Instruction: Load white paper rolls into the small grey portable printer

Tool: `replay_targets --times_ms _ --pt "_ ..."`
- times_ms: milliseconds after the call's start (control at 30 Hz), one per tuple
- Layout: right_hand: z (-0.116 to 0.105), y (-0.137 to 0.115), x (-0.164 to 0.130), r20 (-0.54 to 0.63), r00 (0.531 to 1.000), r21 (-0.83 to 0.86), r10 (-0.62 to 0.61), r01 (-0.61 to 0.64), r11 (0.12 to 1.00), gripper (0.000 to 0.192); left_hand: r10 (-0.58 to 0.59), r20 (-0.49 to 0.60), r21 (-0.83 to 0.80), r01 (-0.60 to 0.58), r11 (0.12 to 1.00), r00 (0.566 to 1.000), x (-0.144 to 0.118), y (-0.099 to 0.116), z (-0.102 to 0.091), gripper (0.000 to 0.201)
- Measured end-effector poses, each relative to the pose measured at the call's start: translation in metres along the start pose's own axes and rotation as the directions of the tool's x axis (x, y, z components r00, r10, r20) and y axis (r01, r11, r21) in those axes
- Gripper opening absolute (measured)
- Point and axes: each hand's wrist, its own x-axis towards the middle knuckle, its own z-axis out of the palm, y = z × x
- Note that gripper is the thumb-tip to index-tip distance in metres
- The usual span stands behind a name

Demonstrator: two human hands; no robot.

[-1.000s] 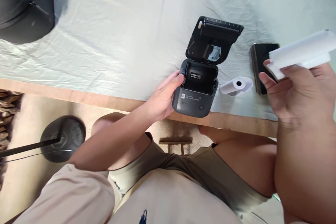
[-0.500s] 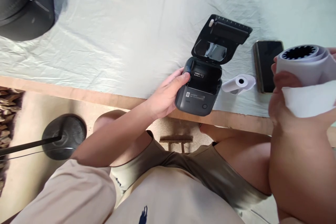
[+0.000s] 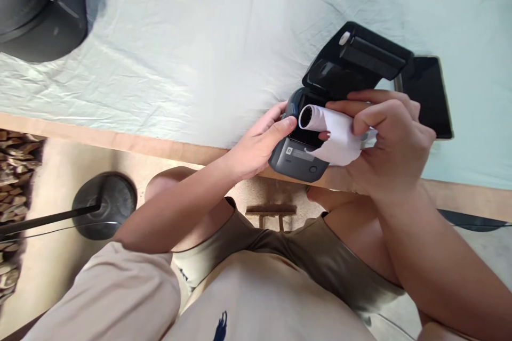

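Observation:
A dark grey portable label printer [image 3: 298,162] rests at the table's front edge, its black lid [image 3: 360,58] swung up. My left hand [image 3: 266,141] grips the printer's left side, thumb on the rim of the open bay. In my right hand [image 3: 388,138] is a white paper roll [image 3: 334,130], pinched by the fingers right over the bay. The roll's dark hollow core faces left, and a loose torn flap of paper hangs down over the printer's front. My right hand hides most of the smaller paper roll that lay right of the printer.
Behind my right hand a black smartphone [image 3: 428,96] lies on the pale tablecloth [image 3: 192,53]. A black zippered case [image 3: 44,16] stands at the far left. Below the table edge are a round black stand base [image 3: 106,205] and stacked firewood [image 3: 16,170].
My right hand has carried the paper roll from the far right, leftward and down to the open printer. The left hand still holds the printer, whose lid remains raised.

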Motion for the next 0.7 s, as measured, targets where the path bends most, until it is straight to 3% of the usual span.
replay_targets --times_ms 167,300,433,600,700 --pt "-0.001 0.0 -0.004 0.119 0.991 -0.031 0.054 -0.051 0.998 0.021 0.019 0.046 -0.002 -0.019 1.0 0.999 0.0 -0.002 -0.003 0.055" --pt "-0.002 0.002 -0.004 0.041 0.999 -0.01 -0.025 0.025 1.0 0.016 0.045 0.07 0.005 -0.046 0.999 0.997 0.0 -0.003 -0.003 0.05" --pt "-0.001 -0.003 -0.007 0.0 1.0 -0.138 -0.015 0.015 0.99 0.01 0.05 0.065 0.036 -0.052 0.998 0.997 0.0 -0.005 -0.003 0.053" --pt "-0.001 -0.013 -0.009 0.045 0.997 -0.226 0.066 -0.055 0.973 0.009 0.037 0.066 0.064 -0.041 0.997 0.997 0.0 -0.005 -0.004 0.053" --pt "-0.001 -0.015 -0.005 -0.076 0.997 -0.183 0.029 -0.042 0.982 0.017 0.03 0.055 0.103 -0.036 0.994 0.998 -0.002 -0.003 -0.003 0.052"
